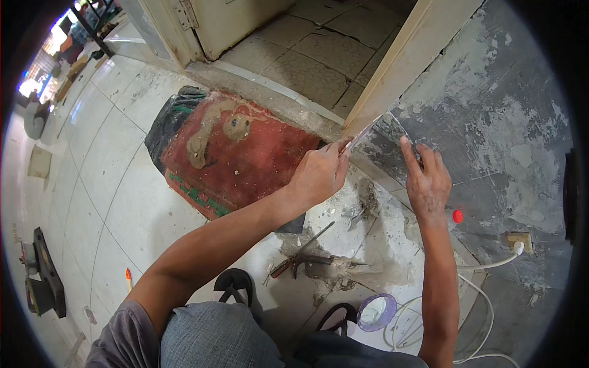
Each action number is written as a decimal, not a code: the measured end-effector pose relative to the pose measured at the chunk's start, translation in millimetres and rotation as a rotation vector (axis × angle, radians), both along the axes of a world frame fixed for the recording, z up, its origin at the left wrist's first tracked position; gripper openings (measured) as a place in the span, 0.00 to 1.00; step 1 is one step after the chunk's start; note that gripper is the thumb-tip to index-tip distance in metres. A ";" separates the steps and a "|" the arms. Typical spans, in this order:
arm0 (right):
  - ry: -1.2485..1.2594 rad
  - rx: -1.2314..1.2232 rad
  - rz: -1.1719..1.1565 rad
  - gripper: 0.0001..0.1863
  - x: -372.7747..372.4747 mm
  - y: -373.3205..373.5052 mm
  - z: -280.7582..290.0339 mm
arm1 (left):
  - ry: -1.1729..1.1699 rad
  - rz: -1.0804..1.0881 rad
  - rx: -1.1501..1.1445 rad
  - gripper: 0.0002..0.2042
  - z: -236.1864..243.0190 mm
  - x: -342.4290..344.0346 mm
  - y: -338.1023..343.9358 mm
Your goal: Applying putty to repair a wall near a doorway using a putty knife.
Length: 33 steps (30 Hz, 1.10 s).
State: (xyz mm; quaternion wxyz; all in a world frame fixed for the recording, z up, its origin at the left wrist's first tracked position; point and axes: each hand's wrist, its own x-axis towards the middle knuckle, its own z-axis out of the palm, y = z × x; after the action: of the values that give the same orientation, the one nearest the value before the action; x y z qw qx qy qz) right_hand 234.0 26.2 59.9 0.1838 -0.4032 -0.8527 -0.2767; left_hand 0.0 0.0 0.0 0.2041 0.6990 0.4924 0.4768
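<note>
Against the lower end of the pale door frame (pixel 402 61), my left hand (pixel 320 173) is closed on one end of a thin whitish strip (pixel 369 127). That strip runs up along the frame's edge and bends toward my right hand (pixel 427 184). Its exact kind is not clear. With fingers stretched out, my right hand rests by the grey, patchy wall (pixel 475 132), its index fingertip at the strip's other end. Under my left forearm lies a folded red mat (pixel 264 159) with brown and green patterns, strewn with crumbs.
On the dusty tiled floor between my feet and the wall lie a hammer (pixel 313 260) and a screwdriver (pixel 285 265). A purple bowl (pixel 377 313) of white paste stands near my foot. A white cord (pixel 491 306) runs from a wall socket (pixel 519 241). A red cap (pixel 458 216) is by my right wrist.
</note>
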 end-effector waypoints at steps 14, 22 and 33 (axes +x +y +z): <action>-0.012 0.031 -0.204 0.27 -16.6 -10.8 -2.9 | -0.030 0.018 0.002 0.14 3.2 2.9 -2.6; 0.114 0.073 -0.137 0.29 4.1 -27.2 -5.5 | -0.016 0.020 0.020 0.14 2.1 4.8 -3.3; 0.034 -0.021 -0.072 0.32 -2.2 -6.7 -7.8 | -0.002 0.012 0.050 0.13 0.7 6.0 -3.1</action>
State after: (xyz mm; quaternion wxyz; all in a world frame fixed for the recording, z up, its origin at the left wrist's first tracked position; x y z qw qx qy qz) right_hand 231.9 19.5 52.2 0.1839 -0.4403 -0.8372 -0.2673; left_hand 6.0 -3.1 0.7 0.1843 0.7002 0.4844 0.4910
